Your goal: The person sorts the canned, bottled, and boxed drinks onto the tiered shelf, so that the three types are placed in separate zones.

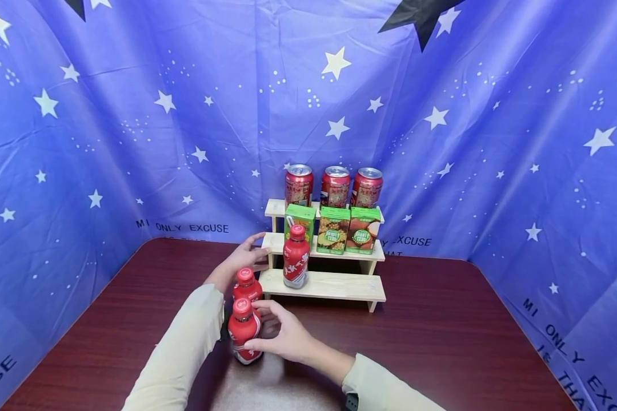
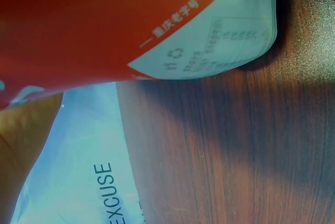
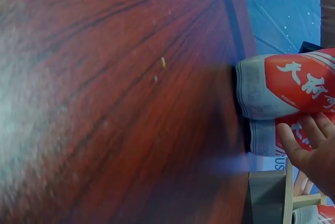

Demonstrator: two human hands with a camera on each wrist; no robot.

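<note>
Two red bottles stand one behind the other on the table, left of a wooden three-step rack (image 1: 334, 285). My right hand (image 1: 285, 334) is at the front bottle (image 1: 244, 331), with its thumb across the lower front and its fingers spread at the side; firm contact cannot be made out. The rear bottle (image 1: 247, 285) is partly hidden by the front one. My left hand (image 1: 241, 257) reaches past the bottles, its fingertips at the left end of the rack's middle step. A third red bottle (image 1: 296, 260) stands upright on the lowest step.
Three red cans (image 1: 335, 185) line the top step. Green juice boxes (image 1: 333, 231) stand on the middle step, the left one partly behind the third bottle. The dark red table (image 1: 442, 342) extends right of the rack. A blue star-printed cloth (image 1: 236, 114) hangs behind.
</note>
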